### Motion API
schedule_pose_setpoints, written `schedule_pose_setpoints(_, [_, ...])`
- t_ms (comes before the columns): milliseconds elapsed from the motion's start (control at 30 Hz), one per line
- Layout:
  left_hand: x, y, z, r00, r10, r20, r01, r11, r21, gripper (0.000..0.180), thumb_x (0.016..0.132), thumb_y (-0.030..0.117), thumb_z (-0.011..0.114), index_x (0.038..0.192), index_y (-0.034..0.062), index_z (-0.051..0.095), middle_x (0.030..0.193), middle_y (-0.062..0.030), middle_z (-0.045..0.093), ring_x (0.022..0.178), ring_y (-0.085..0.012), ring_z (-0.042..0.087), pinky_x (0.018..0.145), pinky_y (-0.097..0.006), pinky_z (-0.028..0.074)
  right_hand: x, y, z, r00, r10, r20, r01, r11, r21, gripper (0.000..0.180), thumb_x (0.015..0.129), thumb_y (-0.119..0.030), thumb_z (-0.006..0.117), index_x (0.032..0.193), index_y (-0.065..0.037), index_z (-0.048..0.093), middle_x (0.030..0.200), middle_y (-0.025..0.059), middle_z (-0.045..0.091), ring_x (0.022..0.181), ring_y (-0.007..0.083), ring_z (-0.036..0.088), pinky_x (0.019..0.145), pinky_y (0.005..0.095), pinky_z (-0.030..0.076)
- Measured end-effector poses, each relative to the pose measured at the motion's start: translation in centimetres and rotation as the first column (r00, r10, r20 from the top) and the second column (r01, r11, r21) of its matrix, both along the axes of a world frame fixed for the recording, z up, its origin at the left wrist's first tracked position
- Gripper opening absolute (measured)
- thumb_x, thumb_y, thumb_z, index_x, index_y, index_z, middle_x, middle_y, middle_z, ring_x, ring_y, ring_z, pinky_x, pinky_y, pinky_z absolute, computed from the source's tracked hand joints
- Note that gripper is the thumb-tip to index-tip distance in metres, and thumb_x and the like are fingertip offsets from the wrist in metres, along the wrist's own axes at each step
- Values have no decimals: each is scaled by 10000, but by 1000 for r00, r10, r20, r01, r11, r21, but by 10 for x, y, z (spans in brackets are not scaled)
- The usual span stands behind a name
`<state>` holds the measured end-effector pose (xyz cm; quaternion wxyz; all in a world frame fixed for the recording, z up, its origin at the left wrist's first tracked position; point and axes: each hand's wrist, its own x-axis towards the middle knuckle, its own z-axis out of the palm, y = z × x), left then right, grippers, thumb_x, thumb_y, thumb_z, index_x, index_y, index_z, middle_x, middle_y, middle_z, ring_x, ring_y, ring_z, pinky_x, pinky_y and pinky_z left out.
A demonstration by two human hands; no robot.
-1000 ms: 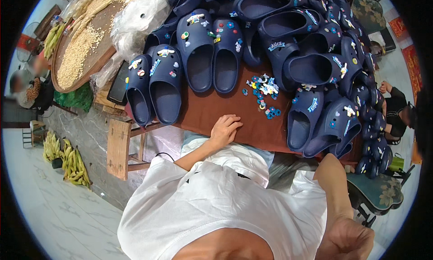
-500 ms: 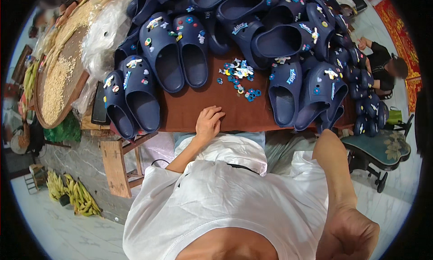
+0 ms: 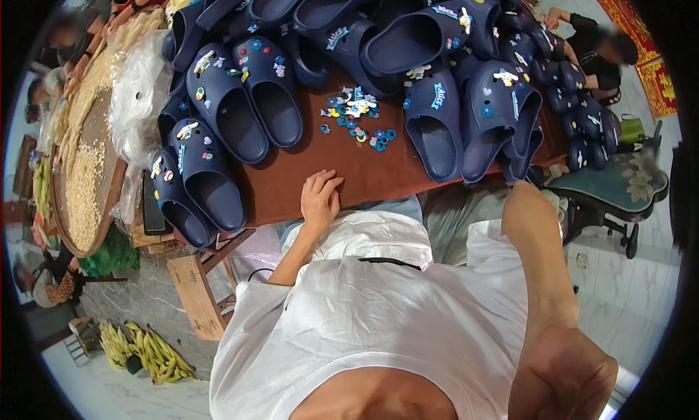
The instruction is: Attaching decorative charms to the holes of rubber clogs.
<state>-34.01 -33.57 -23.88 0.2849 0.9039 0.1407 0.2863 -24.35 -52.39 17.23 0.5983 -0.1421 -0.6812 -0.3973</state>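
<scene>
Head view — left hand on brown cloth, clogs beyond

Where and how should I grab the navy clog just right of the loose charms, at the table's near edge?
Probably by the heel rim of that clog, reaching from your own side: the heel faces you, toe away, and the opening leaves room to hook inside. Another clog sits close on its right.

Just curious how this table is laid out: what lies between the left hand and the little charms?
Only a bare stretch of brown cloth lies between the left hand and the charms; the head view shows it.
</scene>
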Motion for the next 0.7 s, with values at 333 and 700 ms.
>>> schedule_pose_setpoints(333, [2, -1, 1, 1000, 5, 6, -5, 1000, -4, 343, 733, -32, 643, 1041, 95, 725, 1166, -85, 677, 1128, -326, 611, 953, -438, 490, -12, -24, -1, 994, -96, -44, 90, 989, -115, 107, 869, 65, 577, 881, -39, 599, 678, -20, 511, 617, 132, 550, 633, 284, 488])
schedule_pose_setpoints(700, [22, -6, 5, 996, -84, -11, 84, 996, -1, 356, 744, -35, 638, 1057, 107, 732, 1183, -89, 675, 1134, -334, 607, 983, -433, 481, -40, -52, 7, 913, -403, 69, 408, 905, -119, 144, 855, 123, 563, 862, -21, 557, 751, 2, 575, 684, 130, 576, 647, 300, 492])
